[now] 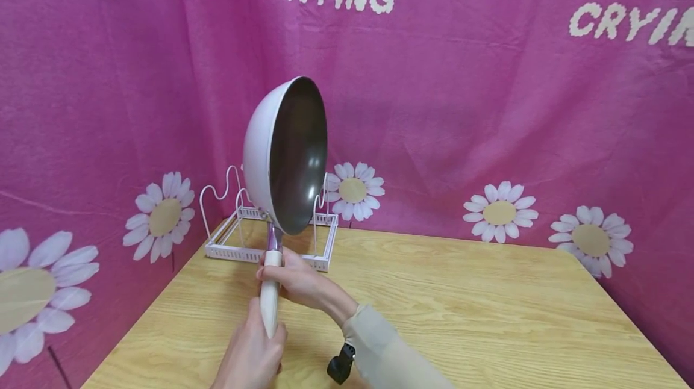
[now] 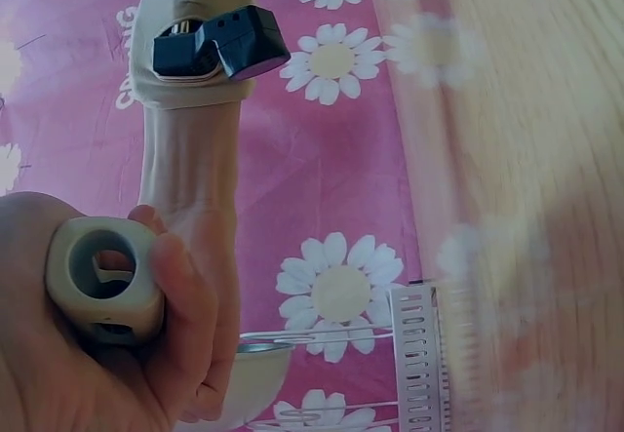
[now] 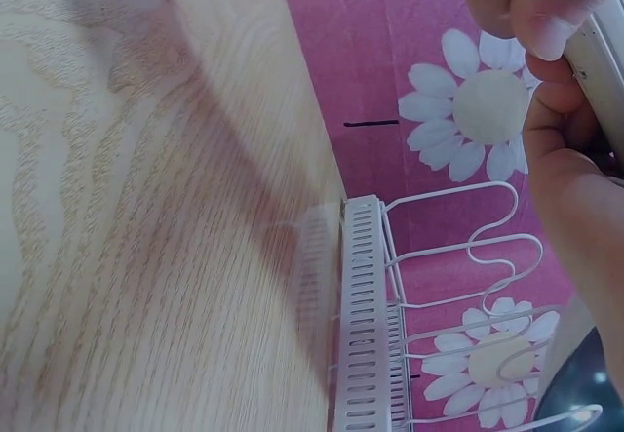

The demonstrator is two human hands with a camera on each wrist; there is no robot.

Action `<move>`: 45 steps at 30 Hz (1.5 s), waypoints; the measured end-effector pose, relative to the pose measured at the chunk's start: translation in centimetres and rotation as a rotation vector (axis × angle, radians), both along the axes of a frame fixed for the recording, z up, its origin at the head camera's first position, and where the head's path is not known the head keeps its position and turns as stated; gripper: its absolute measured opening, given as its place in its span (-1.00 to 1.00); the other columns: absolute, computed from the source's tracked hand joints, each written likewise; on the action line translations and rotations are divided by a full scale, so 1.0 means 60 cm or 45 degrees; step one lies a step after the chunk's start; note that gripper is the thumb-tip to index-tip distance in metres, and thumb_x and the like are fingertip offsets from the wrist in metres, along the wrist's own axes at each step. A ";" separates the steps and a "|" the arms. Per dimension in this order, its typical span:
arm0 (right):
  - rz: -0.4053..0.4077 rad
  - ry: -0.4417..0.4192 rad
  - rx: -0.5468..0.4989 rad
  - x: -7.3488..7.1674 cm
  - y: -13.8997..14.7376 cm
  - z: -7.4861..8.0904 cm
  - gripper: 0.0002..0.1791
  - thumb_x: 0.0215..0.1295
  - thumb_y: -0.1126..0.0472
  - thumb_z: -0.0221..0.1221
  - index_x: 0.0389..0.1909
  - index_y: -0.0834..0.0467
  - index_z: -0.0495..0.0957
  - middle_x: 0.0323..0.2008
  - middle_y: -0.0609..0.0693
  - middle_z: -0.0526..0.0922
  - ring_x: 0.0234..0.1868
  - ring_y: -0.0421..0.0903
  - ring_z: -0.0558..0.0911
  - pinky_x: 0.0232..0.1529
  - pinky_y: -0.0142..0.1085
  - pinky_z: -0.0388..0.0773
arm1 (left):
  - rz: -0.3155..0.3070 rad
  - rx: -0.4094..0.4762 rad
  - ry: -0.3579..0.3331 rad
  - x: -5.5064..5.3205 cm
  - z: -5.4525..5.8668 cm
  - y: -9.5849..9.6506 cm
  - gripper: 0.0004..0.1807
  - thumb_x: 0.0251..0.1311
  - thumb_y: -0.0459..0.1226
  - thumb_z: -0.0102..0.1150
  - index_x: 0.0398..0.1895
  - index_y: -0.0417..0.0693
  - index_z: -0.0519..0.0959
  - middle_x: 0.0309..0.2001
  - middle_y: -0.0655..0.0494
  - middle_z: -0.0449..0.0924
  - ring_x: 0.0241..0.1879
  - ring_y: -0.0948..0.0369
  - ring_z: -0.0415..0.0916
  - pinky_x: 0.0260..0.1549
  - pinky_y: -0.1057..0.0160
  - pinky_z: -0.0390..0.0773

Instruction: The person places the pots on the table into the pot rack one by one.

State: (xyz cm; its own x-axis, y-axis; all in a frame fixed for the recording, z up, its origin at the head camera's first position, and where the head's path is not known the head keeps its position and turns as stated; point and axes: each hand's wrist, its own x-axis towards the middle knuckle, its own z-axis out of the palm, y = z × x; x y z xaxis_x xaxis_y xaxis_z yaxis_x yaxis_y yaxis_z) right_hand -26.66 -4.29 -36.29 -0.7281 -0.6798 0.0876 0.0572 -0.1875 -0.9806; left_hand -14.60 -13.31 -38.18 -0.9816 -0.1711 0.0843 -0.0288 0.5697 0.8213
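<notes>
A deep wok-like frying pan [image 1: 257, 148] with a white outside and dark inside is held on edge, its handle [image 1: 269, 298] pointing down toward me. My left hand [image 1: 250, 347] grips the end of that handle; in the left wrist view the hollow handle end [image 2: 105, 281] shows between thumb and fingers. Farther up, near the pan's bowl, my right hand [image 1: 300, 280] holds the handle with the thumb across it. Behind the pan stands a white wire rack [image 1: 233, 253] with a slotted base and upright curved dividers, partly hidden by the pan.
The rack sits on a wooden table [image 1: 461, 304] at its far left corner. A pink cloth [image 1: 434, 106] with daisies and lettering hangs behind and to the left. A black wrist camera [image 1: 340, 365] is strapped at the right sleeve.
</notes>
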 end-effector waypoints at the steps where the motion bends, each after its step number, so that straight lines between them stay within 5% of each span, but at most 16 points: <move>1: 0.005 -0.001 0.002 0.000 0.000 -0.001 -0.83 0.21 0.38 0.06 -0.21 0.12 0.34 -0.39 -0.11 0.47 -0.34 -0.23 0.44 -0.28 -0.41 0.47 | 0.001 -0.004 0.002 0.001 0.000 0.001 -0.49 0.22 -0.29 0.09 0.17 -0.31 0.22 -0.50 -0.02 0.48 -0.70 0.20 0.45 -0.67 0.22 0.43; 20: 0.108 -0.029 -0.050 -0.005 0.029 -0.030 -0.83 0.20 0.39 -0.01 -0.24 0.10 0.32 -0.41 -0.13 0.47 -0.38 -0.22 0.46 -0.25 -0.39 0.53 | -0.111 0.129 -0.011 0.005 -0.019 0.030 -0.48 0.18 -0.36 0.02 0.16 -0.38 0.13 -0.56 -0.04 0.47 -0.79 0.21 0.46 -0.75 0.21 0.47; 27: 0.169 -0.015 -0.136 -0.001 0.034 -0.049 -0.80 0.18 0.41 -0.05 -0.23 0.08 0.30 -0.42 -0.15 0.47 -0.38 -0.24 0.48 -0.21 -0.38 0.54 | -0.129 0.272 -0.060 0.008 -0.035 0.039 -0.45 0.19 -0.32 0.08 0.20 -0.31 0.15 -0.64 0.02 0.45 -0.81 0.22 0.45 -0.77 0.23 0.45; 35: 0.244 0.021 -0.250 -0.003 0.039 -0.062 -0.83 0.19 0.35 -0.04 -0.24 0.07 0.26 -0.45 -0.19 0.40 -0.40 -0.23 0.38 -0.23 -0.39 0.43 | -0.220 0.545 -0.005 0.007 -0.044 0.044 -0.42 0.22 -0.35 0.14 0.21 -0.32 0.10 -0.64 0.07 0.36 -0.83 0.26 0.35 -0.82 0.29 0.40; 45: 0.209 -0.083 -0.169 -0.004 0.046 -0.076 -0.81 0.22 0.39 -0.06 -0.21 0.06 0.28 -0.42 -0.18 0.45 -0.36 -0.24 0.45 -0.16 -0.38 0.52 | -0.247 0.457 -0.071 0.006 -0.057 0.043 -0.37 0.28 -0.33 0.09 0.27 -0.38 0.01 -0.51 -0.08 0.43 -0.79 0.21 0.43 -0.79 0.23 0.48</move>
State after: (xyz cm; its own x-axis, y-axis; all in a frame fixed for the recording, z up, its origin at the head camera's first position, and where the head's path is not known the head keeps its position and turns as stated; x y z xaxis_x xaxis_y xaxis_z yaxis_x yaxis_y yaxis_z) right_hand -26.92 -1.50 -40.83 -0.6154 -0.7756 0.1406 0.1601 -0.2976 -0.9412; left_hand -14.26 -10.74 -41.61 -1.0000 0.0086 -0.0011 0.0011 0.2462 0.9692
